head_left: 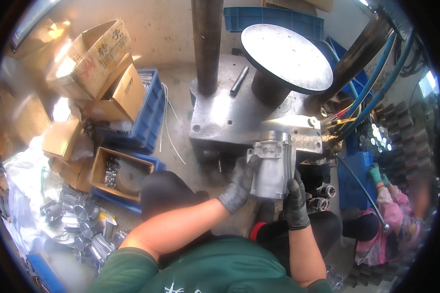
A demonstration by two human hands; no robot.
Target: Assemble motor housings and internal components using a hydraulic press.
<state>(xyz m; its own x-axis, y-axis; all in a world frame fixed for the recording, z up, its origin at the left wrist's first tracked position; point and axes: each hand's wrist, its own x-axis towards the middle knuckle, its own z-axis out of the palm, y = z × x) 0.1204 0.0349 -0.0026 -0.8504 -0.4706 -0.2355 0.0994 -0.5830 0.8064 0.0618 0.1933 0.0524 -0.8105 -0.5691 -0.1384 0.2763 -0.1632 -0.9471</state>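
Silver-grey housing (272, 173), dark grey gloves (296, 207), green shirt (215, 263), blue crate (150, 115), tan cardboard box (123, 97).

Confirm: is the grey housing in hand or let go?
In hand: the housing is between the left hand, on its left side, and the right hand, on its right. Cannot tell whether it touches the machine base.
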